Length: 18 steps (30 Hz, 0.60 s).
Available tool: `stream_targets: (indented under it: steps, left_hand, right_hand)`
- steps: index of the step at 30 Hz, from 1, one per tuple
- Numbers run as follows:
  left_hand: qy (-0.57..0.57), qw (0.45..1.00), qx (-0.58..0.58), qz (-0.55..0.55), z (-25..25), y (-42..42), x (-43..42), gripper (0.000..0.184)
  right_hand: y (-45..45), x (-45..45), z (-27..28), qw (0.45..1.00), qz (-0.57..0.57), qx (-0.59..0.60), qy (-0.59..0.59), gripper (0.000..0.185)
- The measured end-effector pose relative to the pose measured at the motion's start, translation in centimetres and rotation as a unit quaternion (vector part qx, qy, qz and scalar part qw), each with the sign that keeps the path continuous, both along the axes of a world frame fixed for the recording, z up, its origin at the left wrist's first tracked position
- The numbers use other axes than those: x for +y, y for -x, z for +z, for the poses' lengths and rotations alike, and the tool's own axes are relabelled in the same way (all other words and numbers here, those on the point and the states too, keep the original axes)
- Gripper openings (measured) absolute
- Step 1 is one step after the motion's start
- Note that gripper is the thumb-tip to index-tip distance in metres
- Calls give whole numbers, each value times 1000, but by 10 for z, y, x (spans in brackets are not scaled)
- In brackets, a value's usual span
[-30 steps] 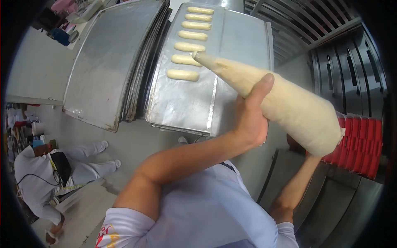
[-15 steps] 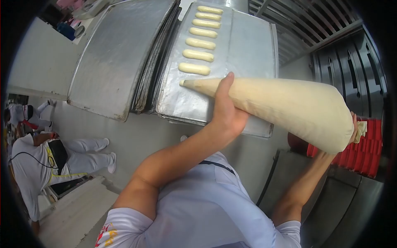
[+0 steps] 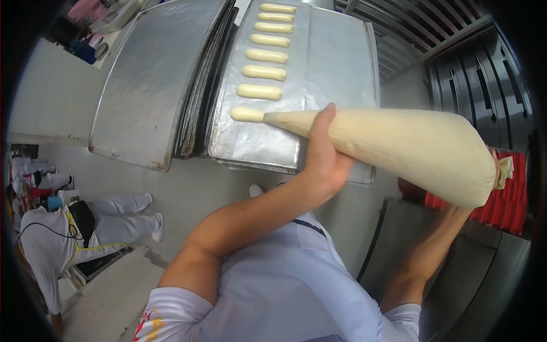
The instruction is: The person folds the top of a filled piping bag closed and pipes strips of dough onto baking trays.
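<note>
A large, full piping bag [image 3: 410, 151] of cream-coloured cloth lies across the view, tip to the left. Near its narrow end, my left hand [image 3: 329, 157] is wrapped round it from below, thumb on top. My right hand [image 3: 496, 165], mostly hidden behind the bag, grips the wide end, where the twisted cloth sticks out. The metal nozzle [image 3: 270, 118] touches the right end of a fresh strip of batter [image 3: 247, 114] on a baking tray [image 3: 256, 143]. Several finished strips [image 3: 264, 72] lie in a column beyond it.
A second stack of metal trays [image 3: 154, 74] stands to the left. Red crates [image 3: 504, 199] and a steel cabinet [image 3: 478, 85] are at right. A co-worker in white [image 3: 48, 233] stands at far left. A slatted metal rack [image 3: 421, 28] is at the back right.
The nozzle has moved right relative to the tray, and the small dab at its tip has grown into a strip. Both hands shifted slightly right with the bag.
</note>
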<state>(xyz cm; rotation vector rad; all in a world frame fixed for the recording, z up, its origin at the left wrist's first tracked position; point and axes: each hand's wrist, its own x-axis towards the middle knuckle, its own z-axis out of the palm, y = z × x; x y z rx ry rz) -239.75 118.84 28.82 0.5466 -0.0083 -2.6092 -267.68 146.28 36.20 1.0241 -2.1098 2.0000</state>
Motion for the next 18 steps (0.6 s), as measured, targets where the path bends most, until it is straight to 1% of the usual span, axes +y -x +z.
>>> stream_targets:
  steps: [1, 2, 3, 4, 5, 7, 8, 10, 11, 13, 16, 18]
  left_hand:
    - [3, 1000, -17, -4, 4, 1, 4, 48]
    - [3, 1000, -17, -7, 3, 3, 8, 48]
    - [-5, 1000, -11, -16, 2, 6, 11, 49]
    - [-15, 1000, -5, -25, 1, 8, 14, 49]
    - [-15, 1000, -4, -27, 3, 8, 15, 49]
    - [-14, 999, -13, -39, 6, 6, 15, 53]
    - [-13, 999, -14, -37, 13, 2, 14, 53]
    - [56, 998, -4, -36, 30, -15, 11, 56]
    - [56, 998, -6, -30, 30, -23, 8, 56]
    - [-10, 999, 6, -42, 31, -36, 3, 58]
    - [-24, 999, 10, -44, 21, -51, -2, 57]
    - [-34, 999, 5, -33, 13, -53, -4, 57]
  right_hand:
    - [4, 7, 4, 1000, 19, -10, -13, 25]
    - [6, 11, 5, 999, 16, 8, -29, 26]
    - [-5, 4, 5, 990, -51, 120, -61, 26]
    - [-16, -3, 6, 962, -117, 230, -94, 25]
    - [-21, -2, 8, 946, -146, 268, -112, 25]
    - [-29, 2, 7, 967, -110, 213, -81, 25]
    - [-32, 5, 6, 985, -70, 154, -47, 25]
    - [-38, 5, 7, 999, 27, 21, 33, 25]
    - [-40, 3, 9, 994, 75, -38, 70, 25]
    - [-46, -5, 13, 970, 161, -137, 120, 26]
    - [-50, -18, 19, 931, 242, -228, 147, 26]
    - [-52, -28, 23, 910, 280, -267, 149, 27]
